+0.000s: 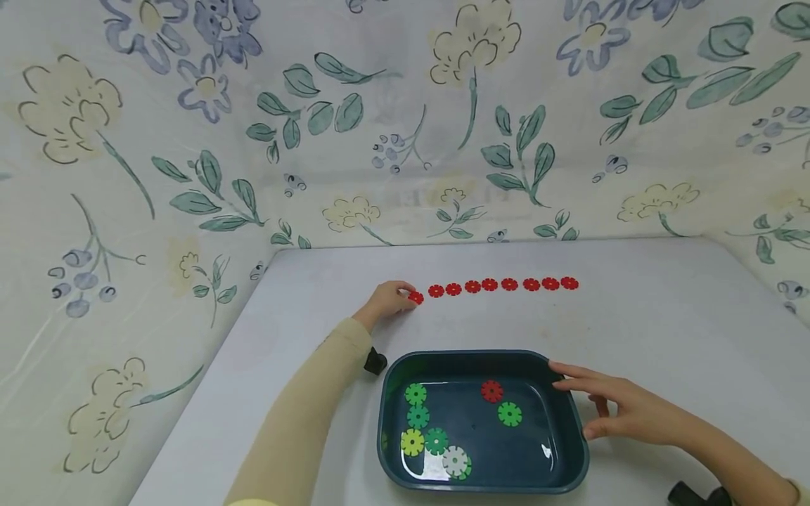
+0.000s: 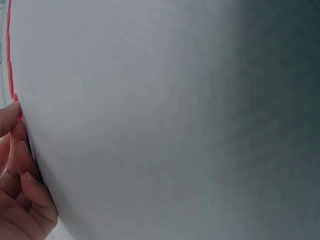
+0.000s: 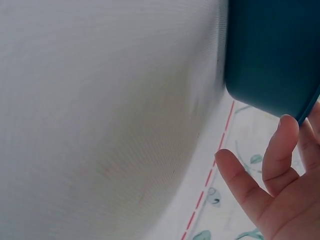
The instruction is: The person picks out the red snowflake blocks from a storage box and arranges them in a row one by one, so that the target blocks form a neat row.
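Observation:
At the left end of a row of red flower-shaped discs [image 1: 489,284], my left hand [image 1: 387,301] pinches one more red notched disc [image 1: 416,298] between thumb and finger, at the table surface. In the left wrist view the red disc shows as a thin edge at the fingertips [image 2: 11,117]. My right hand [image 1: 635,407] touches the right rim of a dark blue tray [image 1: 481,352] with its fingers loosely extended. The right wrist view shows those fingers against the tray's outer wall [image 3: 270,60]. Inside lie a red disc [image 1: 491,391] and several green, yellow and white ones.
The white table [image 1: 335,281] ends at a wall covered in flower-printed cloth [image 1: 405,105]. A small black object [image 1: 375,361] is beside the left wrist, and a black strap piece [image 1: 696,494] is by the right wrist.

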Demonstrator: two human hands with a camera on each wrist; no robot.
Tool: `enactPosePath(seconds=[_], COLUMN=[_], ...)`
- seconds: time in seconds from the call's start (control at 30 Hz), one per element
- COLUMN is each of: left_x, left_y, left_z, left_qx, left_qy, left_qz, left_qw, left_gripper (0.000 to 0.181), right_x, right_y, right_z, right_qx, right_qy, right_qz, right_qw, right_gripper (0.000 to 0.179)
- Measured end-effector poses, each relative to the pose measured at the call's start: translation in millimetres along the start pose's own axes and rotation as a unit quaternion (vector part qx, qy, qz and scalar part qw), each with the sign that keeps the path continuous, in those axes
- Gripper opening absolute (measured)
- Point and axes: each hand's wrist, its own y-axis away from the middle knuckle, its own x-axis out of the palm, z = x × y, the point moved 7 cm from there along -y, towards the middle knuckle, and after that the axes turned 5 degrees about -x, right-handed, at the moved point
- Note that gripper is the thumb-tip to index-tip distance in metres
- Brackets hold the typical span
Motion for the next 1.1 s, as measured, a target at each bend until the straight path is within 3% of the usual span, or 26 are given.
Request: enactPosePath(seconds=[0.27,0.47,0.7,1.1], left_x=[-2.6,-4.8,-3.6,-2.8], left_y=[-3.6,-0.7,0.8,-7.2], left_z=[-3.1,-4.0,-2.7,3.2], left_qx=[0.020,0.004,-0.019,-0.021], left_qy=[-0.030,-0.040,-0.025,-0.024], left_qz=[-0.041,-0.047,-0.036,-0.030], left_qw=[0.9985,0.9981,0.9989,0.9990], left_gripper=[0.031,0.035,0.037,0.046], right_x=[-0.3,-0.1,-0.9,-2.4], right_y=[-0.9,-1.5,0.1,-2.1], right_z=[0.3,0.1,0.3,4.7], right_qx=[0.005,0.013,0.028,0.014], right_qy=[-0.002,-0.010,0.000,0.011], right_qz=[0.000,0.001,-0.005,-0.009], right_qw=[1.0000,0.9999,0.9996,0.9998], right_gripper=[0.060,0.057,0.055,0.055])
